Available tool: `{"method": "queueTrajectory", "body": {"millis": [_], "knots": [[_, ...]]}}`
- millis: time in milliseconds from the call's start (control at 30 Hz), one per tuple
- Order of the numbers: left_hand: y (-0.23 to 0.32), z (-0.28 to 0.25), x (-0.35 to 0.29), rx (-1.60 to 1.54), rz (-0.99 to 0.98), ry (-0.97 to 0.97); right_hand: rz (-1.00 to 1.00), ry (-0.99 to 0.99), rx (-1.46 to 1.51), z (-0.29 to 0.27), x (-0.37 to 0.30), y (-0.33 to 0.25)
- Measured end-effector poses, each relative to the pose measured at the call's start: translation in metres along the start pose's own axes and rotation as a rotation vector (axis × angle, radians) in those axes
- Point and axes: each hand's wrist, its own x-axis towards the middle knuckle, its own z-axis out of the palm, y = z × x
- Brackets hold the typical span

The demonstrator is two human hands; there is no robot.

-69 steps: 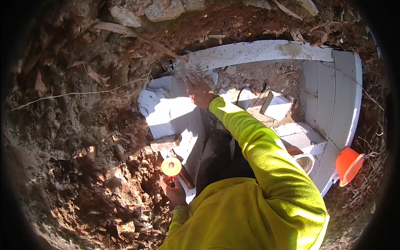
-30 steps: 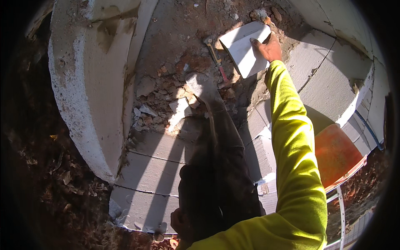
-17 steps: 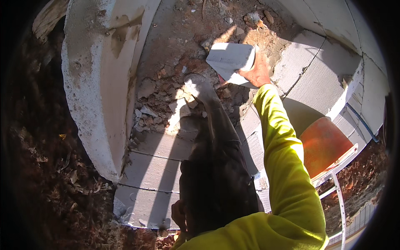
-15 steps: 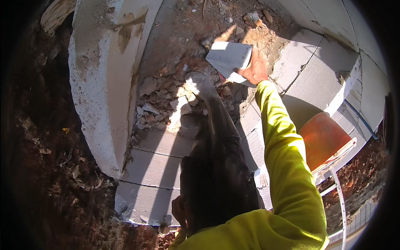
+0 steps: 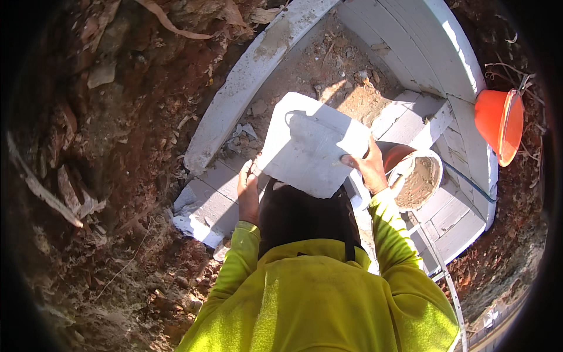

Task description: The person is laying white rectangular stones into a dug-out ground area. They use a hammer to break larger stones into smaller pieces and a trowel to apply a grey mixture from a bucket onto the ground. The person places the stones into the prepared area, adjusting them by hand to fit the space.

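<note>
A pale grey-white lightweight concrete block point(image 5: 314, 146) is held up in front of me above my dark trousers, its broad face turned up and tilted. My left hand point(image 5: 248, 190) is at its lower left corner, fingers upright against the edge. Gripping the right edge, my right hand point(image 5: 370, 167) has its thumb on the face and its fingers around the side. The fingers' undersides are hidden by the block. Just right of my right hand stands an orange bucket with grey-brown mortar point(image 5: 419, 182) inside.
Low block walls point(image 5: 252, 82) enclose rubble and soil point(image 5: 352, 94) ahead. An orange-red bowl-shaped thing point(image 5: 495, 120) sits beyond the right wall. A blue hose or rod point(image 5: 469, 180) lies near that wall. Pale metal strips point(image 5: 440, 264) stand at lower right. Rough earth with roots point(image 5: 117, 176) slopes at left.
The block has come up from the rubble toward me and turned its broad face up. My left hand has risen to its left side. The view has shifted, showing mortar in the bucket.
</note>
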Motion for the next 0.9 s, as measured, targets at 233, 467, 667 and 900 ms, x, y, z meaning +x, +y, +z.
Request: {"method": "queueTrajectory", "body": {"millis": [233, 467, 667, 900], "knots": [[0.067, -0.060, -0.099, -0.611, 0.213, -0.354, 0.115, -0.235, 0.480, 0.037, -0.054, -0.021], [0.104, -0.090, -0.172, -0.586, 0.488, 0.043, 0.224, -0.453, 0.533, 0.099, -0.081, -0.053], [0.102, -0.087, -0.183, -0.539, 0.588, 0.309, 0.287, -0.614, 0.558, 0.125, -0.104, -0.071], [0.093, -0.081, -0.175, -0.695, 0.567, 0.289, 0.204, -0.597, 0.516, 0.128, -0.107, -0.085]]}}
